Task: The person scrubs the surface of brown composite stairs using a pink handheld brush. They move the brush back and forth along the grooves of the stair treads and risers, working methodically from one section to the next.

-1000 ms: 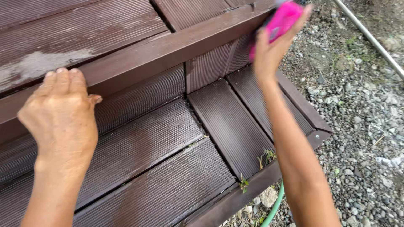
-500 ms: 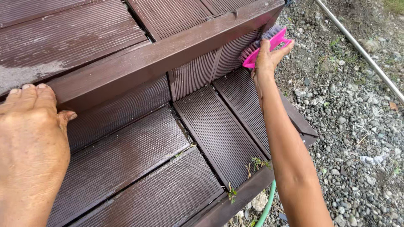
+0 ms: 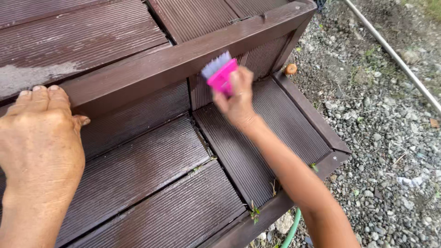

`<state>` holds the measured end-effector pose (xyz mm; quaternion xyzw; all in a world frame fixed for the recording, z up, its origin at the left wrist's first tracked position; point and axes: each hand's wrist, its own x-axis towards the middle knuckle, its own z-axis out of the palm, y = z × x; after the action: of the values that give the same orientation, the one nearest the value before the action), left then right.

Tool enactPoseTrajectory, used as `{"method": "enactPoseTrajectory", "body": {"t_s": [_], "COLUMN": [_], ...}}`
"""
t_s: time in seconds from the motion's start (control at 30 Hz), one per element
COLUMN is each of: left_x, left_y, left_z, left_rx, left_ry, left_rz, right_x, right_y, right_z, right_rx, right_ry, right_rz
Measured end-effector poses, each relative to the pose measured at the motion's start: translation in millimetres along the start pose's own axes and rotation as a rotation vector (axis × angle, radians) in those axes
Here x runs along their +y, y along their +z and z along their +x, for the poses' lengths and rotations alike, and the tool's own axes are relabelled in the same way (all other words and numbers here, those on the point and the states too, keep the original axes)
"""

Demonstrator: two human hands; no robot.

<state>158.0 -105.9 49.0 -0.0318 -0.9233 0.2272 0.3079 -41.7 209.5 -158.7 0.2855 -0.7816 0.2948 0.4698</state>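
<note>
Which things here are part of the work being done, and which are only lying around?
In use:
pink brush in right hand
brown ribbed step
left hand resting on step edge

Lying about:
green hose
gravel
pale pipe

Dark brown ribbed decking steps fill the view from nine to six o'clock, wet and glossy in daylight. Grey gravel spreads at three o'clock. A pale pipe runs across at one o'clock; a green hose shows at six.
</note>
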Motion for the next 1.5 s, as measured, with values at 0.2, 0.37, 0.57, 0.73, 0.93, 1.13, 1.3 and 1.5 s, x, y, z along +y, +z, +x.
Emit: {"method": "enactPoseTrajectory", "body": {"t_s": [0.2,0.37,0.57,0.73,0.93,1.13,1.3,1.5], "left_x": [-1,1,-1,-2,-3,45,135,188], "left_y": [1,2,9,18,19,31,65,76], "left_z": [-2,-1,-2,-2,-1,28,106,163], "left_rx": [0.083,0.12,0.142,0.18,0.162,0.226,0.345,0.308], "left_ry": [-0.009,-0.029,-0.036,-0.048,-0.042,-0.042,0.06,0.123], "left_rz": [-0.08,-0.064,-0.121,-0.12,-0.079,-0.176,-0.318,-0.507], "right_x": [96,29,-1,-14,-101,-110,-116,-116], "right_y": [-48,-18,8,-10,30,36,52,51], "right_z": [41,29,-11,20,26,20,40,43], "right_rx": [0.336,0.277,-0.024,0.337,0.478,0.551,0.615,0.671], "right_ry": [0.372,0.387,0.094,0.542,1.073,1.165,1.154,1.105], "right_rz": [0.078,0.15,0.067,0.251,0.812,0.876,0.945,0.721]}}
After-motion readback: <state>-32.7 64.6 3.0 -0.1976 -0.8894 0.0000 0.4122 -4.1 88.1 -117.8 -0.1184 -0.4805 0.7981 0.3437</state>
